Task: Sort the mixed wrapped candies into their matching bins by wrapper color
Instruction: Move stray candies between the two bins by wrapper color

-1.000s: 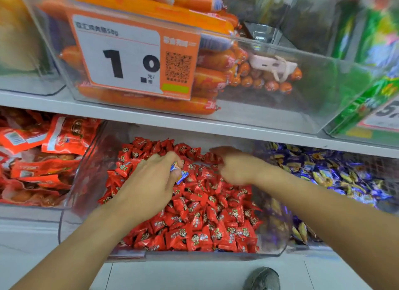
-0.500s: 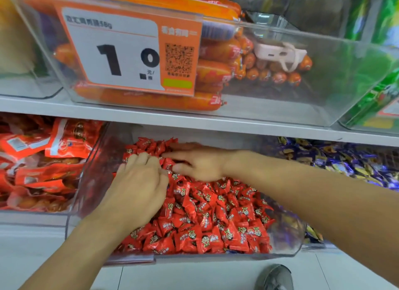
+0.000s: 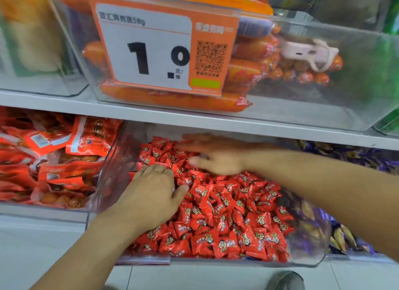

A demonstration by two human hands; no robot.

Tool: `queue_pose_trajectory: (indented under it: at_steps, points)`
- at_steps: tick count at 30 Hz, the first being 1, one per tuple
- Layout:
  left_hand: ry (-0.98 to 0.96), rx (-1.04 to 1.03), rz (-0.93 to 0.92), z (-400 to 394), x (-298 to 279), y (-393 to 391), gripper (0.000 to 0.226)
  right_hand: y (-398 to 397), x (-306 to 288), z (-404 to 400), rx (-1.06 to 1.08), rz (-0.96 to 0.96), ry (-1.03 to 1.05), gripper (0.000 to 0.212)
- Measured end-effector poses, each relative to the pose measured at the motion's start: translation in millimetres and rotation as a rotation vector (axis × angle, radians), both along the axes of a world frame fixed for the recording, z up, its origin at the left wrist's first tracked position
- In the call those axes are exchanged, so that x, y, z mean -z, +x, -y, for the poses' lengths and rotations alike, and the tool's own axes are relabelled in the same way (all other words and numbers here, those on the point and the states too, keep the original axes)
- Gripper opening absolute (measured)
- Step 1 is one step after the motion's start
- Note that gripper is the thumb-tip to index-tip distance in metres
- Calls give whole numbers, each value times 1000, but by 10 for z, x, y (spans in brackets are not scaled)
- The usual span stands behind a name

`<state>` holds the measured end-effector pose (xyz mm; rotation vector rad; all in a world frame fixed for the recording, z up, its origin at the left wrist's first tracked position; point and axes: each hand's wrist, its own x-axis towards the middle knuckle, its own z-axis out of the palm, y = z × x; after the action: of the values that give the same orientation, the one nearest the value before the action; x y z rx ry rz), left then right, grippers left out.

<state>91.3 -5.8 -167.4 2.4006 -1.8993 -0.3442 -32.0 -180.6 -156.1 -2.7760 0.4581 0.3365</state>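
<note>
A clear bin [image 3: 311, 242] on the lower shelf holds a heap of red wrapped candies [image 3: 233, 214]. My left hand [image 3: 151, 194] lies palm down on the left side of the heap, thumb spread to the right and fingertips sunk among the wrappers. What is under its palm is hidden. My right hand [image 3: 218, 158], blurred, reaches in from the right with straight fingers pointing left over the back of the heap. It holds nothing that I can see. The bin to the right holds purple and blue wrapped candies [image 3: 349, 158].
Red snack packets [image 3: 54, 160] fill the bin to the left. The white shelf board [image 3: 194, 121] hangs low over the candy bin and carries a clear bin of orange sausages [image 3: 241, 74] with a price tag [image 3: 151, 50]. A shoe [image 3: 285, 281] shows on the floor below.
The blue candy pinched by my left hand one second ago is out of sight. My left hand has settled flat on the heap. My right hand swept left across the back, fingers straightened.
</note>
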Motion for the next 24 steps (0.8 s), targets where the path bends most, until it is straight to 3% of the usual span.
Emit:
queue_pose_trajectory:
  at_steps: [3,8,11,13,15,20,24]
  points:
    - [1,2,-33,-10,-23,16,38,34,309,-115,-31,-193,-11,54]
    - [-17,18,-94,-59,-67,6,39,-304,96,22,82,-386,50,59]
    - [-22,-14,-153,-77,-101,23,40,-281,-85,-6,20,-249,-167,74]
    - [-39,-23,-175,-98,-108,11,39,-48,-129,-31,-27,-18,-247,49]
    - [-64,-18,-171,-118,-95,-12,36,319,-62,-104,-71,108,-170,46]
    - [-128,-47,-184,-133,-32,-35,36,538,342,-128,-172,-56,-55,53]
    - [-159,-55,-132,-108,7,-63,34,24,122,55,-111,-212,-208,50]
